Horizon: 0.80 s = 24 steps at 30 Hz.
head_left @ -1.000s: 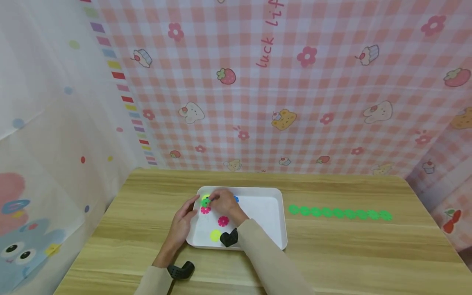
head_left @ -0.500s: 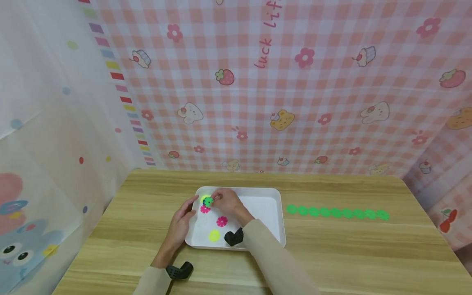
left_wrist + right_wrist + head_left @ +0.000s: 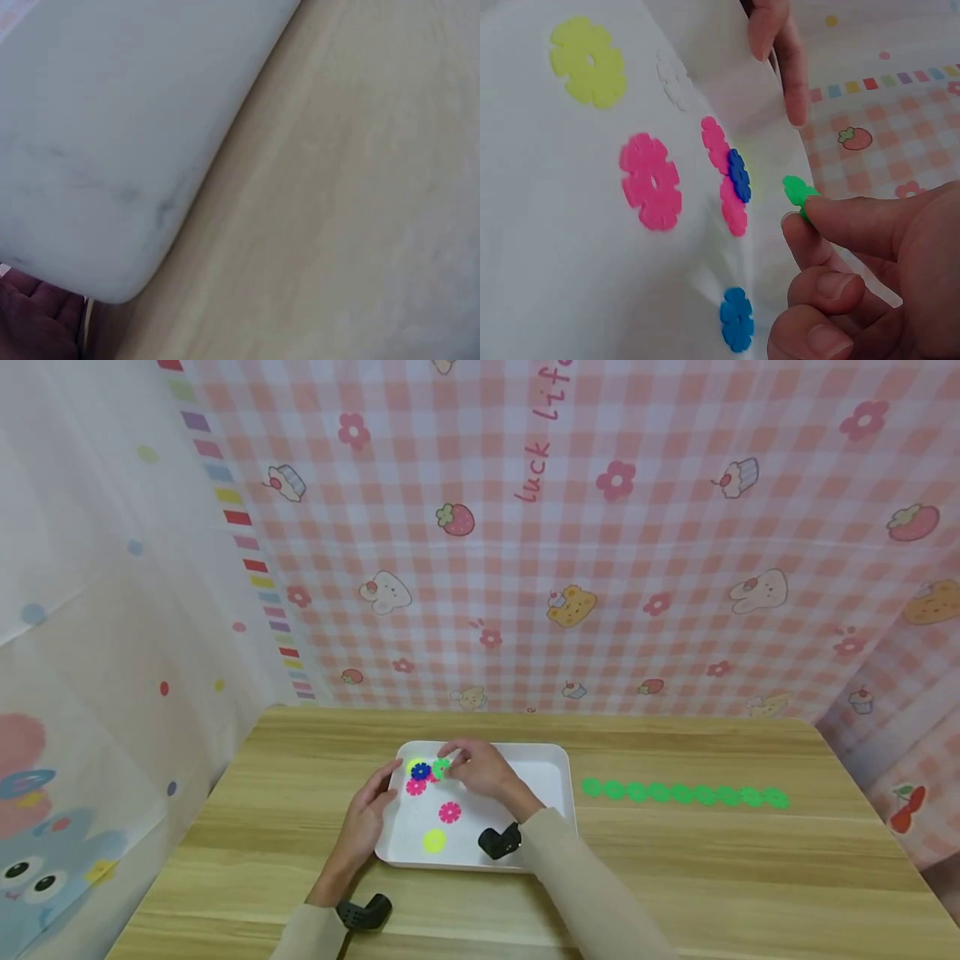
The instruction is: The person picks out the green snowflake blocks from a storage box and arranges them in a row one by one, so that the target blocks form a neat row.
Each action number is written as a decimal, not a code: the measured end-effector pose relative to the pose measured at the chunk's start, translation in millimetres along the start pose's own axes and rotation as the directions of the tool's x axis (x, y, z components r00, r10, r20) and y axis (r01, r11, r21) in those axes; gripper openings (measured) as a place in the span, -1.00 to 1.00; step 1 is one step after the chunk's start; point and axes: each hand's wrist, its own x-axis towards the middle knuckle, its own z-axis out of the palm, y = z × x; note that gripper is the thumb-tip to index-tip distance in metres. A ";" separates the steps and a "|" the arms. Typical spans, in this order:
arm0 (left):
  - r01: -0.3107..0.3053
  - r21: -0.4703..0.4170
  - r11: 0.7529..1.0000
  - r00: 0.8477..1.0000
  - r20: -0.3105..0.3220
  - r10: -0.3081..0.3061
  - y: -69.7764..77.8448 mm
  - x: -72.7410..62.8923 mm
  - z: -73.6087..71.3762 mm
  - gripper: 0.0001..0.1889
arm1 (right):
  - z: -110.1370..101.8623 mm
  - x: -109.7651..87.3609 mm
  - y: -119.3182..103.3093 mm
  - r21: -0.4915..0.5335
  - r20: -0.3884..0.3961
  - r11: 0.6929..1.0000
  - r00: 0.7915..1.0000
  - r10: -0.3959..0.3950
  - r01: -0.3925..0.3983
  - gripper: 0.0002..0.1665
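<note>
Between thumb and fingertips, my right hand (image 3: 483, 770) pinches a green snowflake-shaped disc (image 3: 800, 195), held just above the far left part of a white tray (image 3: 551, 777). My left hand (image 3: 366, 814) rests against the tray's left rim, its fingers mostly straight. Under and beside the held disc lie a dark blue disc (image 3: 739, 175) overlapping pink ones, and a yellow disc partly covered. Closer to me in the tray are another pink disc (image 3: 450, 812) and a yellow disc (image 3: 434, 841). The right wrist view also shows a lighter blue disc (image 3: 737, 320) and a whitish disc (image 3: 673, 80).
To the tray's right, several green discs (image 3: 682, 794) lie in a straight row on the wooden table (image 3: 675, 877). A checked pink cloth (image 3: 510, 568) hangs behind the table. Black wrist cameras (image 3: 365, 912) sit on both arms.
My right hand has moved right with the green disc, lifting it off the pile and uncovering the dark blue disc. The left hand stays at the tray's rim.
</note>
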 end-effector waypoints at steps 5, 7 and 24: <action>0.009 0.012 1.000 1.000 -0.004 -0.009 -1.3 0.1 0.0 -0.51 | -12.3 -5.6 3.2 -0.006 -0.008 1.000 1.000 -0.002 0.002 -0.73; 0.008 0.017 1.000 1.000 -0.008 -0.007 -2.0 0.7 0.1 -0.51 | -17.5 -8.0 3.7 -0.011 -0.013 1.000 1.000 0.009 -0.009 -0.74; -0.011 0.006 1.000 1.000 -0.009 0.011 -1.6 0.5 0.1 -0.52 | -73.8 -36.9 23.7 -0.005 -0.156 1.000 0.988 -0.003 0.003 -0.74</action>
